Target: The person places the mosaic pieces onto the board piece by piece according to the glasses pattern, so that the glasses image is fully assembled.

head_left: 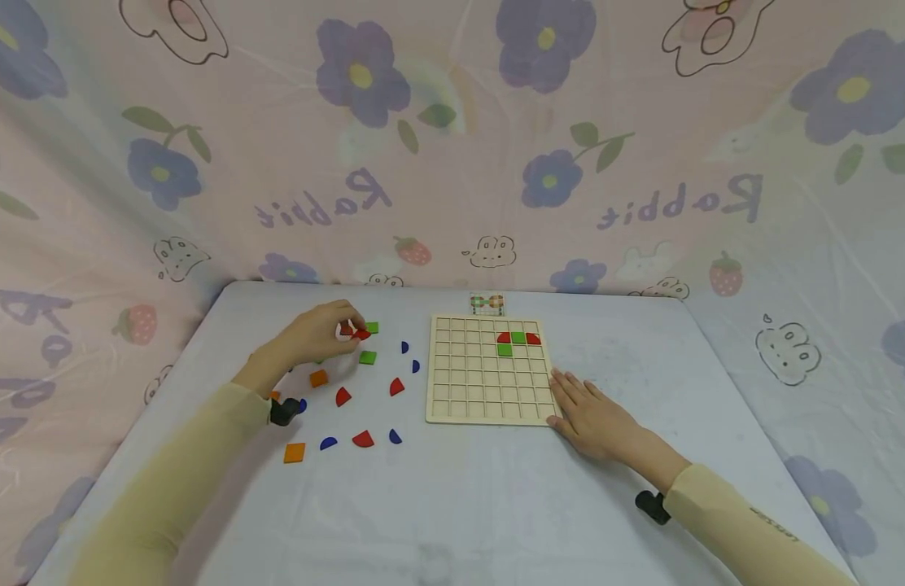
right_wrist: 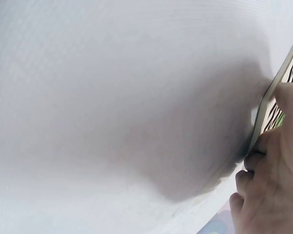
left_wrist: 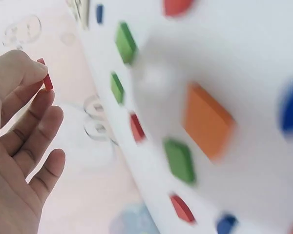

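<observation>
Near the far left corner of the counter [head_left: 452, 505], the left hand [head_left: 324, 332] is raised with its grip clamped on a red piece [left_wrist: 47, 78], pinched between thumb and fingers. The piece is in the air, off the counter. Close by lie two green squares [head_left: 368, 357], one nearer the far edge than the other.

More loose shapes are scattered toward the counter's left edge: orange squares [head_left: 295, 452], red wedges [head_left: 363, 439] and blue half-rounds [head_left: 329, 443], most of them lying apart.

The wooden board [head_left: 489, 391] sits around mid-counter, nearer the far edge. In its grid, a red wedge, a green block [head_left: 518, 338] and another red wedge fill neighbouring squares in one row; a second green block lies just below the left wedge. A small patterned card [head_left: 487, 303] is between the board and the far edge.

On the right, the right hand [head_left: 593, 417] rests against the board's side, its grip apart and holding nothing, fingers extended and thumb at the near right corner.
</observation>
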A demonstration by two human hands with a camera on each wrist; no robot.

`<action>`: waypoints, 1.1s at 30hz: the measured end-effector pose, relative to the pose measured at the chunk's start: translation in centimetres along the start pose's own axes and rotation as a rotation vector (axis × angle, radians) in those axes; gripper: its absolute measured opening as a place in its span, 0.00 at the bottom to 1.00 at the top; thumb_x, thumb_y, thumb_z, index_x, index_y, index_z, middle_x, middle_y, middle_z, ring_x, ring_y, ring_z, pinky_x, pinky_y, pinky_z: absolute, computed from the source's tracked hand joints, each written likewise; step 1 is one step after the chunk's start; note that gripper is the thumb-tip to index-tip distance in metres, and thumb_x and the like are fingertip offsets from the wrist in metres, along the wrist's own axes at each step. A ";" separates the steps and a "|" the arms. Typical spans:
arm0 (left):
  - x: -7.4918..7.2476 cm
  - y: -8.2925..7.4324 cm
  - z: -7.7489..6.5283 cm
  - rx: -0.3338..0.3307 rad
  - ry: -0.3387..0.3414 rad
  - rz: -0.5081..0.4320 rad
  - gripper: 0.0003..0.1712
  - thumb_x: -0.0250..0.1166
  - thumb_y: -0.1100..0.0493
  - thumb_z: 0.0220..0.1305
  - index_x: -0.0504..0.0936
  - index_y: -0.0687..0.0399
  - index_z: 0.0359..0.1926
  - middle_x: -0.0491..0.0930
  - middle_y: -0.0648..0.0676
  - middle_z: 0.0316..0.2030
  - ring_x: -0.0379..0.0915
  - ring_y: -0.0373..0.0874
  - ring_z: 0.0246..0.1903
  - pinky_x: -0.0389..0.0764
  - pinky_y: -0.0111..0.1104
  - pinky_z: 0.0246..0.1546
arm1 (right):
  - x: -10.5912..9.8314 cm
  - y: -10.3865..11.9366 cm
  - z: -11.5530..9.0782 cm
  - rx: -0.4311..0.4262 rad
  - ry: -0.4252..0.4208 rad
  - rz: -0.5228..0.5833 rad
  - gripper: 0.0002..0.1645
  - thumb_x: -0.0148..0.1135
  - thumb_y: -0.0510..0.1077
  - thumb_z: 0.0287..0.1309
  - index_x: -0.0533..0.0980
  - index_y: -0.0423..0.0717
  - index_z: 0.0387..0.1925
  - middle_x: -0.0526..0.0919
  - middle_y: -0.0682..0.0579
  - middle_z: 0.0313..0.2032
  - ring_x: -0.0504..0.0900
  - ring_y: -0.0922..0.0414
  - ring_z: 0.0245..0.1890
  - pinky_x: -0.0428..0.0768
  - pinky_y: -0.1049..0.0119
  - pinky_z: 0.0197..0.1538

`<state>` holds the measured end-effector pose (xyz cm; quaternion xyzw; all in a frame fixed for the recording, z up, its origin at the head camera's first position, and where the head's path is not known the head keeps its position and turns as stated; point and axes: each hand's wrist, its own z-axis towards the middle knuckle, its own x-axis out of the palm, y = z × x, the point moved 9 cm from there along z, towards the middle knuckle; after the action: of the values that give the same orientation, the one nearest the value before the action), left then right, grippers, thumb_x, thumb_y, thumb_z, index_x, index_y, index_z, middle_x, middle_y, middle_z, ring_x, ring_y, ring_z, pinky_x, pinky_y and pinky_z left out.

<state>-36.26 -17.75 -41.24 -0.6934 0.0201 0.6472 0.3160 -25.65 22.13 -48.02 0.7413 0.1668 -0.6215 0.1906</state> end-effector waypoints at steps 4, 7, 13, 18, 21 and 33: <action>0.7 -2.3 1.4 0.045 -0.006 -0.014 0.14 0.73 0.58 0.65 0.86 0.50 0.51 0.82 0.50 0.49 0.78 0.54 0.49 0.81 0.45 0.50 | 0.1 -0.1 0.1 -0.001 0.000 -0.004 0.42 0.48 0.57 0.80 0.56 0.30 0.78 0.53 0.34 0.79 0.54 0.35 0.79 0.56 0.37 0.76; 1.2 -4.2 2.5 0.086 -0.008 -0.022 0.14 0.74 0.58 0.64 0.86 0.48 0.50 0.82 0.47 0.49 0.77 0.50 0.48 0.81 0.43 0.48 | 0.3 -0.2 0.0 -0.001 0.002 -0.011 0.42 0.48 0.57 0.80 0.55 0.30 0.78 0.52 0.34 0.79 0.53 0.35 0.79 0.56 0.36 0.76; 2.4 -8.0 4.5 0.189 0.011 -0.025 0.14 0.74 0.60 0.62 0.87 0.47 0.49 0.81 0.45 0.48 0.77 0.46 0.47 0.80 0.40 0.45 | 0.3 -0.2 -0.1 0.002 0.009 -0.016 0.42 0.48 0.57 0.80 0.55 0.30 0.78 0.51 0.34 0.80 0.53 0.36 0.79 0.55 0.37 0.77; 3.7 -10.9 6.0 0.282 0.046 -0.023 0.13 0.72 0.59 0.63 0.87 0.46 0.49 0.81 0.43 0.49 0.79 0.45 0.47 0.80 0.38 0.44 | 0.2 -0.2 0.0 0.003 0.007 -0.018 0.42 0.47 0.56 0.80 0.55 0.30 0.78 0.52 0.34 0.80 0.53 0.36 0.79 0.55 0.37 0.77; 4.6 -12.6 6.9 0.324 0.073 -0.027 0.12 0.73 0.59 0.64 0.87 0.47 0.49 0.81 0.44 0.49 0.79 0.45 0.47 0.80 0.36 0.44 | 0.2 -0.2 0.1 0.002 0.004 -0.018 0.42 0.48 0.57 0.80 0.55 0.30 0.78 0.52 0.34 0.80 0.53 0.36 0.79 0.55 0.38 0.77; 9.3 -17.7 10.4 0.431 0.203 0.021 0.12 0.72 0.56 0.66 0.87 0.46 0.50 0.81 0.45 0.49 0.76 0.40 0.44 0.79 0.32 0.44 | 0.5 -0.4 0.2 -0.001 0.008 -0.006 0.43 0.48 0.58 0.80 0.54 0.30 0.78 0.51 0.35 0.80 0.52 0.37 0.79 0.55 0.38 0.77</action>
<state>-36.25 4.75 -42.04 -0.6712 0.1970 0.5581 0.4464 -25.93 22.41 -48.59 0.7432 0.1700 -0.6191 0.1885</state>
